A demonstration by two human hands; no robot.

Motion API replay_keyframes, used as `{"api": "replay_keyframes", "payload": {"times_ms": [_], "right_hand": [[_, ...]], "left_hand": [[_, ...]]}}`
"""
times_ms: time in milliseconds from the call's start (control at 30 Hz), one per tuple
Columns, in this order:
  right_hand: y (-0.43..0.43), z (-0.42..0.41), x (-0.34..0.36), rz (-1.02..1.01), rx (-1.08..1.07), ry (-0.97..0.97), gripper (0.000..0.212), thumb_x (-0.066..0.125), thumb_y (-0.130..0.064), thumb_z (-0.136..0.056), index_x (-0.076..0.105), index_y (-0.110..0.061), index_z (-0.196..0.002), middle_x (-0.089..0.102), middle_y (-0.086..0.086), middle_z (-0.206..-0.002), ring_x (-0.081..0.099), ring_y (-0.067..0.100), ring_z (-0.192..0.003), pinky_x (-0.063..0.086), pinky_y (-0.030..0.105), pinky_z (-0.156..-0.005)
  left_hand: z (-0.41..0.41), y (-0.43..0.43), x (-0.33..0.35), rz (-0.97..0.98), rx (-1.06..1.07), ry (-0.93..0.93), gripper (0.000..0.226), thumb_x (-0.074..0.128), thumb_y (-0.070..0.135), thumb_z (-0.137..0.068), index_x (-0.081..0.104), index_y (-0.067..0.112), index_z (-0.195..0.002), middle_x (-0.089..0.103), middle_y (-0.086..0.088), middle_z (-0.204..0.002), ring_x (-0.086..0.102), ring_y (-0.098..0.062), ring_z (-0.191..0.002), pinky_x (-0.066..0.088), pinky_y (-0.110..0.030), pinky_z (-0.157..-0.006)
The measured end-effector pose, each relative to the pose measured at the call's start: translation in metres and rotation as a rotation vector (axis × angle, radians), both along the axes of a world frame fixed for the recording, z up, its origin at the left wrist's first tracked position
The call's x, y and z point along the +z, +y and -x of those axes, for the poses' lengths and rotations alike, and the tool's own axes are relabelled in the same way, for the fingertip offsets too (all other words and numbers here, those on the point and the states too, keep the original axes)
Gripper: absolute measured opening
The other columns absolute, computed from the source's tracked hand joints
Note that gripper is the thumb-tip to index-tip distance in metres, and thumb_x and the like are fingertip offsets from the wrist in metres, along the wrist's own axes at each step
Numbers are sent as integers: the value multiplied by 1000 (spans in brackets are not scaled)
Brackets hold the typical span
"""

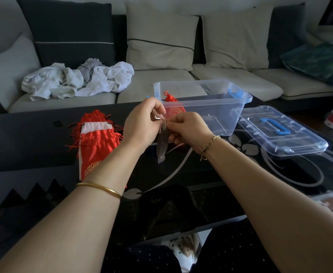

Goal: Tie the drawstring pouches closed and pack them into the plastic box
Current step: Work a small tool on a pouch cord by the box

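Midway through tying one drawstring pouch [162, 143]: held just above the dark table [24, 138], in front of the plastic box [238, 104], hanging greyish and blurred from its gathered neck. Pinched at the cords by left hand [142, 125] and right hand [189, 129], fingers of both curled, knuckles close together. Next, probably: pulling the knot tight, then reaching forward over the box rim. Inside the box, one tied red pouch [171, 108]. Left on the table, a pile of untied red pouches [96, 138]; right, the clear lid [279, 134].
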State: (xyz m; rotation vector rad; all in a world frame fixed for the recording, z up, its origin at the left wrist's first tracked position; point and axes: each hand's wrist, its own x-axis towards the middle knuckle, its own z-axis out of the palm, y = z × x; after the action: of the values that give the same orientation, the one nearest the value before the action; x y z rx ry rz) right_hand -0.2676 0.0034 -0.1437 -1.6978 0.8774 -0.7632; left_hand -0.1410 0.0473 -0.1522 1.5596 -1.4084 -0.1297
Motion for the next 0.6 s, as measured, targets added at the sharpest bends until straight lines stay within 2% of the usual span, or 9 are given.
{"api": "replay_keyframes", "payload": {"times_ms": [100,200,300,433,600], "right_hand": [[0,0,1,-9,2,-7,17,56,-6,-91,61,-11,-75,59,6,-64,54,2,-39,48,12,-44],[-1,1,2,-8,17,-14,18,56,-5,-91,60,-11,-74,58,6,-63,53,2,-39,48,12,-43],[-3,2,2,0,44,-6,19,55,-5,-91,59,-11,-73,57,8,-64,53,2,-39,48,13,-43],[-3,4,2,-11,91,-9,20,53,-4,-92,58,-11,-73,57,7,-64,52,4,-43,46,15,-45],[-5,6,1,7,108,-31,25,50,-3,-91,55,-11,-68,55,6,-60,47,5,-41,41,18,-44]], "left_hand": [[-1,-1,-1,-4,-13,-1,40,64,-2,-76,48,35,-76,66,0,-78,63,-17,-75,53,-41,-76],[-1,-1,0,-5,-46,16,33,62,-4,-79,52,27,-88,64,-6,-84,59,-12,-69,50,-26,-69],[-1,0,1,-19,-73,33,33,62,-5,-80,54,24,-94,59,-4,-83,53,-9,-64,45,-15,-63],[-2,1,3,-39,-92,64,34,65,-3,-80,55,25,-96,64,-7,-86,58,-10,-68,47,-17,-67],[-2,3,7,-50,-114,140,33,69,0,-79,59,22,-101,67,0,-81,64,-10,-72,51,-20,-72]]}}
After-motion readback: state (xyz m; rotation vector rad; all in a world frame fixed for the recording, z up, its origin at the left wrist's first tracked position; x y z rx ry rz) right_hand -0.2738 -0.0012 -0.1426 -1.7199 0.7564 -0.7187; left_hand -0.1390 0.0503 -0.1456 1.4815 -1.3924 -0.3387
